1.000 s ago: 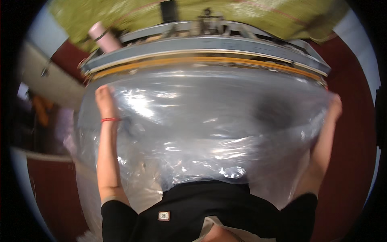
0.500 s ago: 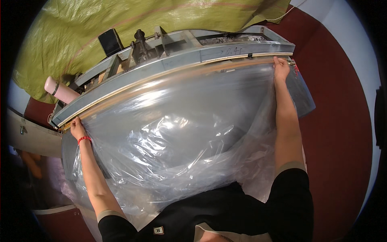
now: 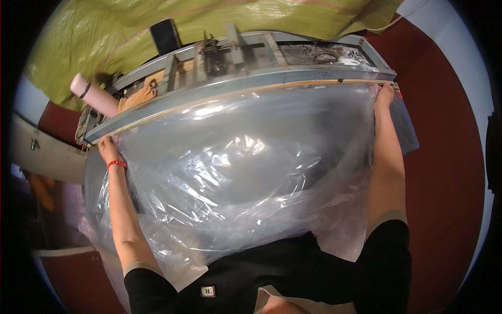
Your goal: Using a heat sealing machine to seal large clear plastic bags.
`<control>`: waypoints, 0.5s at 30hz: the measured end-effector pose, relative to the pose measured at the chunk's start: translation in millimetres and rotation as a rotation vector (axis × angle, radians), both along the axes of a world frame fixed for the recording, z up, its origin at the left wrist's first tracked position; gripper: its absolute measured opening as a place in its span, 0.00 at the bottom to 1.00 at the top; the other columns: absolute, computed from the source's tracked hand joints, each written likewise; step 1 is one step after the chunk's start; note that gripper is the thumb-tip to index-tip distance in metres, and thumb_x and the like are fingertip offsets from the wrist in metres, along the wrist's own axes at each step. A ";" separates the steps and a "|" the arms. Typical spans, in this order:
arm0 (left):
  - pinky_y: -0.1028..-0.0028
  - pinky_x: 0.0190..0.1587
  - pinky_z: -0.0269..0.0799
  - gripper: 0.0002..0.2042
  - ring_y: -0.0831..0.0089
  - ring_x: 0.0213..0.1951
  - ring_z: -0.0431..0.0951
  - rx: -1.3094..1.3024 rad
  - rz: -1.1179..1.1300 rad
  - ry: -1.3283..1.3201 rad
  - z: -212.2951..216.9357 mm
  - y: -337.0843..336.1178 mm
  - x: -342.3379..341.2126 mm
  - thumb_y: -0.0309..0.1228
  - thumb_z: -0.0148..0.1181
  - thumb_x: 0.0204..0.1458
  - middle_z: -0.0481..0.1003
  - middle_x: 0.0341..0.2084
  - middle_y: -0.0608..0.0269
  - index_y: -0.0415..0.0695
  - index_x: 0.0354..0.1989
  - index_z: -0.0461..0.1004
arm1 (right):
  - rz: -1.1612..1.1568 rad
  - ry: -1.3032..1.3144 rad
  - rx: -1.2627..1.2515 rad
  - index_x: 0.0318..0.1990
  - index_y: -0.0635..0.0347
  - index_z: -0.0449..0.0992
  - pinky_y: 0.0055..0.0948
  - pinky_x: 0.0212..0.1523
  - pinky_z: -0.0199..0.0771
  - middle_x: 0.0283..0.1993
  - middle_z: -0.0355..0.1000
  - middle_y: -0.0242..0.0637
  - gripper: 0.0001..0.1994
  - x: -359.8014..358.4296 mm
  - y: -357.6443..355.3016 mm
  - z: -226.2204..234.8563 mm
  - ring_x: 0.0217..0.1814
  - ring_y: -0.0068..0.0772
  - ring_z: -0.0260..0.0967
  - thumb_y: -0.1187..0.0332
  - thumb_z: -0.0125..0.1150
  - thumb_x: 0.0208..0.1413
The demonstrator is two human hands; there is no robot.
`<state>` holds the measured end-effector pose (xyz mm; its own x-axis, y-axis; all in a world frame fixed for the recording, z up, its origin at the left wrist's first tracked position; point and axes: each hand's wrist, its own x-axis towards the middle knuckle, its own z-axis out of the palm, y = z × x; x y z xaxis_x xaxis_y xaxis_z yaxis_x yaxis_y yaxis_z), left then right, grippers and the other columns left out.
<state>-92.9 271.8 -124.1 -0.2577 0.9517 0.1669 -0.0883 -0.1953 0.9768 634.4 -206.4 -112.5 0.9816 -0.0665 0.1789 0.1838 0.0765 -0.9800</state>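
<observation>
The left hand (image 3: 109,150) pinches one top corner of a big plastic sheet (image 3: 235,172), and the right hand (image 3: 384,96) pinches the other. The sheet is see-through, shiny and crinkly, spread between the gray metal bar (image 3: 235,82) and the black shirt (image 3: 272,269).

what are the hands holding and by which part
Clear plastic sheet, by its far edge: left hand near the left end, right hand near the right end.

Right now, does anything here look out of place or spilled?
The pink bottle, by the left end of the grey metal frame, seems a stray personal item. The clear plastic sheet is creased, but I see no spill.
</observation>
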 end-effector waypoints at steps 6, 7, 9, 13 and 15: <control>0.83 0.30 0.62 0.02 0.85 0.28 0.65 0.167 -0.439 0.263 47.6 -67.2 -39.0 0.25 0.52 0.52 0.67 0.26 0.74 0.45 0.34 0.68 | -0.171 -0.846 -0.403 0.41 0.63 0.70 0.38 0.48 0.62 0.42 0.68 0.43 0.12 -164.5 86.9 75.3 0.46 0.42 0.64 0.65 0.56 0.53; 0.85 0.33 0.60 0.02 0.85 0.30 0.64 0.283 -0.454 0.295 57.9 -83.6 -46.8 0.24 0.52 0.52 0.66 0.27 0.74 0.45 0.33 0.67 | 0.012 -0.959 -0.381 0.42 0.62 0.70 0.37 0.50 0.60 0.42 0.68 0.42 0.13 -205.2 105.2 80.1 0.48 0.42 0.62 0.65 0.57 0.52; 0.84 0.36 0.62 0.03 0.85 0.32 0.65 0.332 -0.344 0.234 75.5 -114.5 -62.8 0.22 0.50 0.51 0.66 0.28 0.72 0.44 0.32 0.67 | 0.338 -1.190 -0.409 0.44 0.60 0.70 0.39 0.52 0.59 0.45 0.67 0.42 0.16 -282.2 142.0 83.6 0.51 0.44 0.61 0.63 0.61 0.49; 0.82 0.44 0.62 0.04 0.82 0.37 0.67 0.434 -0.112 0.138 86.5 -144.0 -90.4 0.23 0.54 0.51 0.68 0.30 0.70 0.41 0.34 0.67 | 0.914 -1.160 -0.541 0.33 0.61 0.73 0.31 0.46 0.62 0.35 0.70 0.34 0.12 -382.8 171.7 70.4 0.42 0.32 0.67 0.62 0.62 0.48; 0.80 0.45 0.63 0.08 0.79 0.38 0.68 0.473 0.027 0.241 77.7 -148.3 -102.5 0.26 0.58 0.51 0.69 0.32 0.68 0.40 0.36 0.67 | 1.141 -0.684 -0.400 0.29 0.62 0.73 0.26 0.40 0.63 0.28 0.70 0.30 0.09 -396.8 170.3 55.7 0.35 0.23 0.66 0.65 0.61 0.50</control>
